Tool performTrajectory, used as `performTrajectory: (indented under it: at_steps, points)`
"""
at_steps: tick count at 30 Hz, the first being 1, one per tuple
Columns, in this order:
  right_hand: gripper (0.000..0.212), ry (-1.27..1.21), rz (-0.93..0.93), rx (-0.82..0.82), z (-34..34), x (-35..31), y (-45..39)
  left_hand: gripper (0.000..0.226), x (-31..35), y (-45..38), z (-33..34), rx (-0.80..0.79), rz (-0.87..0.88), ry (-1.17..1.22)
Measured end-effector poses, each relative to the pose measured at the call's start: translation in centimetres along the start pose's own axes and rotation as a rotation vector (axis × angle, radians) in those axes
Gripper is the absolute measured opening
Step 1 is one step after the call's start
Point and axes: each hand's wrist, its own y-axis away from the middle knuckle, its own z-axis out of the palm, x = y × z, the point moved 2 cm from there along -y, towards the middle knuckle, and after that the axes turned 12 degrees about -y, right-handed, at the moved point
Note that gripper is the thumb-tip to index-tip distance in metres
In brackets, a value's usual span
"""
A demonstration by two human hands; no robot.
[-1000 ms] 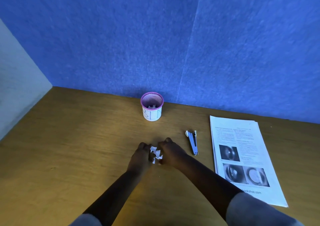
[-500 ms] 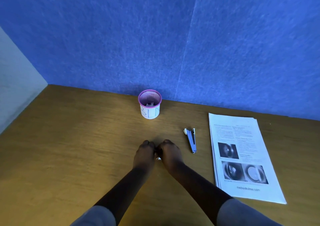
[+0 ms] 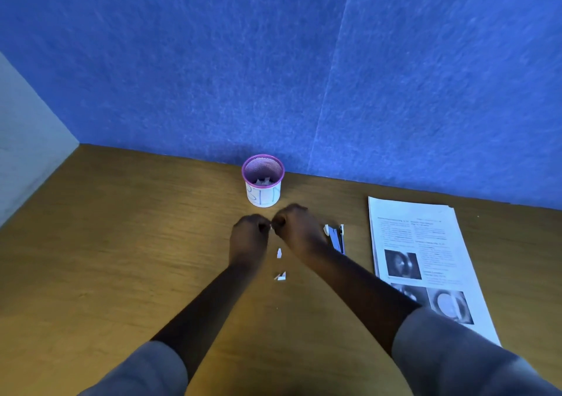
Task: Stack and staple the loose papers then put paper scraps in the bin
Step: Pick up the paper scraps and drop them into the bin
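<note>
My left hand (image 3: 249, 237) and my right hand (image 3: 299, 231) are curled into fists, knuckles nearly touching, just in front of the bin (image 3: 264, 196). The gathered paper scraps are hidden inside the curled fingers. The bin is a small white cup with a purple mesh rim and some scraps (image 3: 263, 181) inside it. Two small white scraps lie on the table below my wrists, one (image 3: 279, 252) nearer the hands and one (image 3: 281, 276) nearer me. The stack of printed papers (image 3: 425, 243) lies flat at the right.
A blue stapler (image 3: 337, 237) lies between my right hand and the paper stack, partly hidden by my wrist. A blue felt wall (image 3: 304, 76) closes off the back of the wooden table (image 3: 121, 243), and a pale panel (image 3: 24, 152) stands at the left.
Both hands closed over the pile of scraps, then rose and moved forward toward the bin. Two scraps stayed behind on the table.
</note>
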Motion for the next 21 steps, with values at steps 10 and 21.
performTrajectory:
  at_steps: [10,21]
  points:
    - [0.013,-0.071,-0.026,0.167,-4.7,-3.9,-8.4,0.028,3.6,-7.6,-4.3,0.138,-0.002,0.283]
    - [0.029,-0.132,0.109,0.247,-3.4,1.6,-6.5,0.031,-0.8,-2.5,-0.3,0.271,0.190,0.131]
